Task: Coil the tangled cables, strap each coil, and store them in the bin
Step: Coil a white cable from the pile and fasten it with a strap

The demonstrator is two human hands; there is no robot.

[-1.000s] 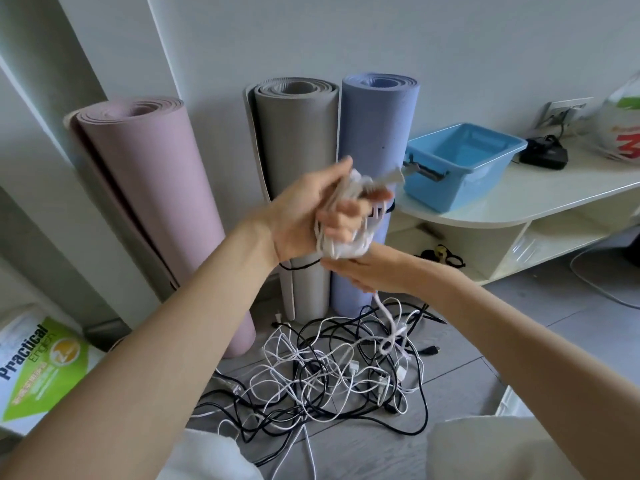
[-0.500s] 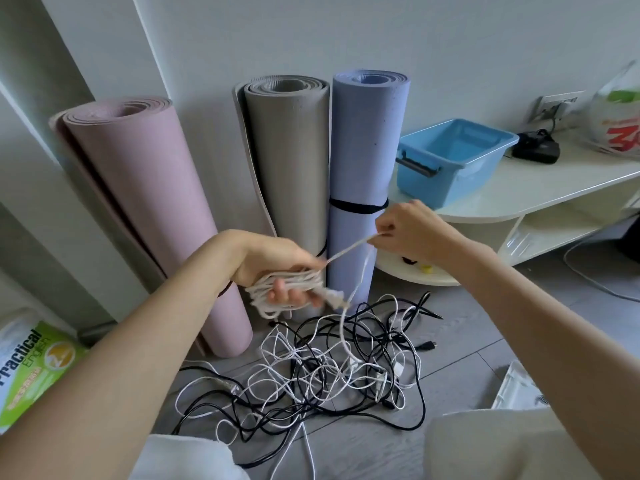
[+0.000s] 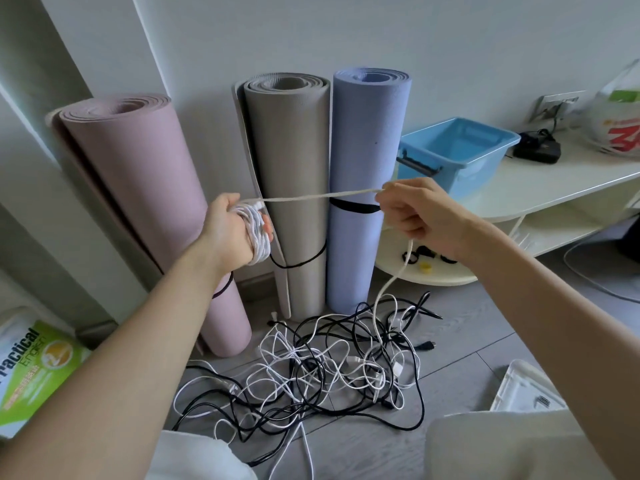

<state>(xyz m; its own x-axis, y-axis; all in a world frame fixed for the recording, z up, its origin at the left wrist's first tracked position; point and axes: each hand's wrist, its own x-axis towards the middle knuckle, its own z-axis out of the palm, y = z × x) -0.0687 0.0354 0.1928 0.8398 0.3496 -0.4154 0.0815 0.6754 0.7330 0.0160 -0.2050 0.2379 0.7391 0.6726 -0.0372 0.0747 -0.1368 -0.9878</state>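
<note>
The left hand [image 3: 227,233] is holding a white coil [image 3: 258,233] that is wrapping round its palm and fingers, its grip curling closed on the loops, in front of the pink mat [image 3: 145,202] and the grey mat [image 3: 291,174]. From that coil a taut run of white cable [image 3: 311,196] is stretching across to the right hand [image 3: 414,211], whose grip is pinching the line between thumb and curled fingers; below that hand the same cable is dropping to the floor and feeding into the tangle of black and white cables [image 3: 329,368] (how much of it is still caught in there cannot be told). So the coiling step seems to be under way, with no strap on yet. The next move probably calls for carrying the taut run round the left hand as another loop while letting slack slide through the right grip, watching for a snag in the pile. The blue bin [image 3: 457,150] is waiting on the shelf [image 3: 554,188] at the right.
</note>
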